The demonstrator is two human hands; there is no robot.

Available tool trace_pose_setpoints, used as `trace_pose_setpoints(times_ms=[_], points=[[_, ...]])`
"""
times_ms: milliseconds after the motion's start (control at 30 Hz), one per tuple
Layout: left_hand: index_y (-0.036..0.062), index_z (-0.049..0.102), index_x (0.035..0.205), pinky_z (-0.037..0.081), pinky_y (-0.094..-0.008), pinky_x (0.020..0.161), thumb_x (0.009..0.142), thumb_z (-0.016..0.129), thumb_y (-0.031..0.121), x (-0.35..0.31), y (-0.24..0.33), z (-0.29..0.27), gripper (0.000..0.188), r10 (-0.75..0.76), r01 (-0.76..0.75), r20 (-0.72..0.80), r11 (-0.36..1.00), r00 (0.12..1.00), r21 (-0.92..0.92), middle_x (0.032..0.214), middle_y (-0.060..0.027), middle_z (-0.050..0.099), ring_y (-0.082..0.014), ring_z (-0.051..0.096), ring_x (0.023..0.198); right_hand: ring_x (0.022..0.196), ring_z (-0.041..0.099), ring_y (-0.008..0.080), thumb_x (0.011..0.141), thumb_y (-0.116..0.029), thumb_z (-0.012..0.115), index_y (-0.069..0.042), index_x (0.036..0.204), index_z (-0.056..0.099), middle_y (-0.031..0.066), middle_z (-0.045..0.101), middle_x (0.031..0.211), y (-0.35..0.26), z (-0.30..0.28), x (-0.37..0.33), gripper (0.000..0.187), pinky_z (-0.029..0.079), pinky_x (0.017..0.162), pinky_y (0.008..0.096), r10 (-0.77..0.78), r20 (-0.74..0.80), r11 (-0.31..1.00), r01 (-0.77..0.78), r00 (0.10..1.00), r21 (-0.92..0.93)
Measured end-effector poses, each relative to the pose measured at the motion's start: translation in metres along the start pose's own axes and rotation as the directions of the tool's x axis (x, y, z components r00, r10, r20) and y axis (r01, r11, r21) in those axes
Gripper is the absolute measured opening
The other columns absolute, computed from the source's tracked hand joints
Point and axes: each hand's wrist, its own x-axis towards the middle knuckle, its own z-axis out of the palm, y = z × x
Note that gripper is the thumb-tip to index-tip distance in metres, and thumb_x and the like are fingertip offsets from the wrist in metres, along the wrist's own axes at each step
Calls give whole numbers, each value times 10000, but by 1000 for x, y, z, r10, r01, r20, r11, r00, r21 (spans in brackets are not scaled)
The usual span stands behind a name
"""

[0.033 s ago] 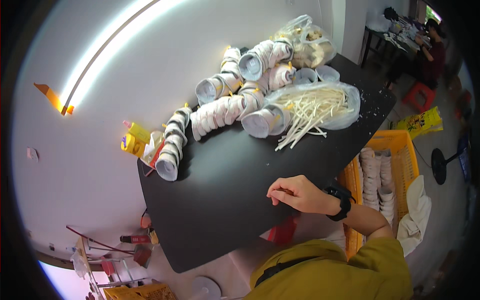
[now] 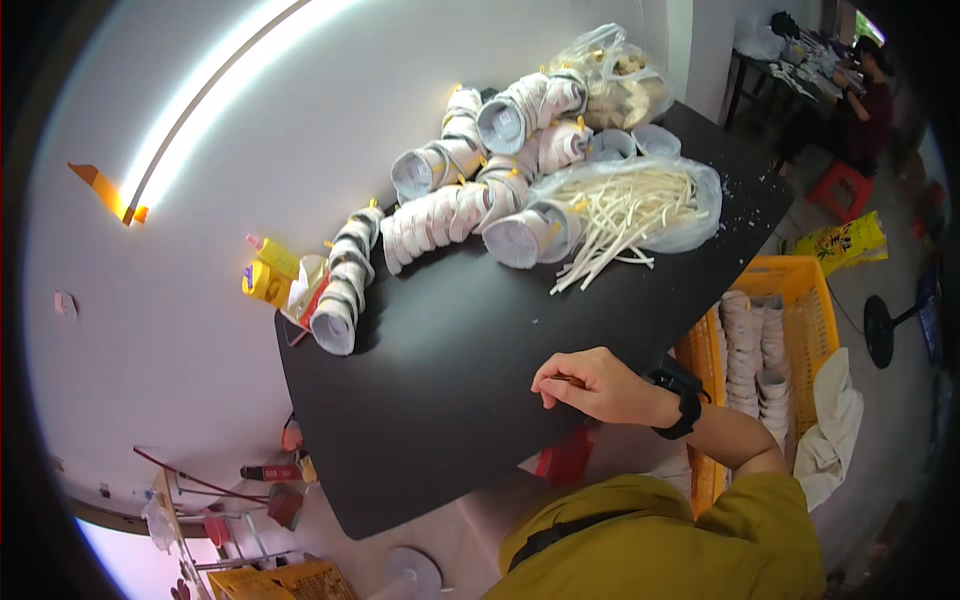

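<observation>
Right hand (image 2: 598, 385) low centre on the table (image 2: 430, 400), fingers curled, grip unclear; left unseen. Cup stacks (image 2: 440, 215) upper centre crowd the edge — could roll off if nudged.

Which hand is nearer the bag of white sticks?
Right. The right hand rests on the black table, below the bag of white sticks. The left hand is out of view.
</observation>
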Motion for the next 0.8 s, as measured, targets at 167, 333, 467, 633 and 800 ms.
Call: trace_pose_setpoints(times_ms=[167,333,467,633,800], points=[[22,648,989,503,-339,760,991,564,259,-17,20,-45,251,134,-57,-316,969,939,241,908,-82,683,-193,642,861,645,622,116,953,-97,575,6,980,645,56,682,748,-7,2,-9,127,490,610,253,68,60,997,-70,996,41],[21,645,1006,507,-339,760,986,567,251,-32,38,-81,244,261,-36,-539,919,800,391,913,-89,686,-204,648,860,664,564,35,986,-112,544,-8,1005,647,13,667,766,5,-19,-8,147,442,583,196,22,32,1000,-22,999,-4],[20,643,1020,510,-340,759,983,569,245,-28,35,-80,239,239,29,-551,901,800,433,916,-94,688,-212,653,860,600,465,12,985,-120,542,-18,1007,648,-2,638,716,5,-37,-2,149,351,523,208,38,-20,999,-38,999,10],[19,641,1038,514,-340,759,978,572,237,-10,-7,-37,236,42,162,-440,896,897,414,921,-100,691,-223,660,860,586,476,28,984,-129,541,-22,1001,652,2,643,706,20,-48,7,155,357,523,210,70,-29,997,-69,997,14],[18,638,1055,518,-341,759,973,575,229,-19,-62,38,235,-260,340,-245,857,934,387,925,-107,694,-234,666,859,559,510,68,947,-100,565,-8,974,648,35,662,692,33,-63,26,127,393,508,240,30,25,999,-30,999,12]])
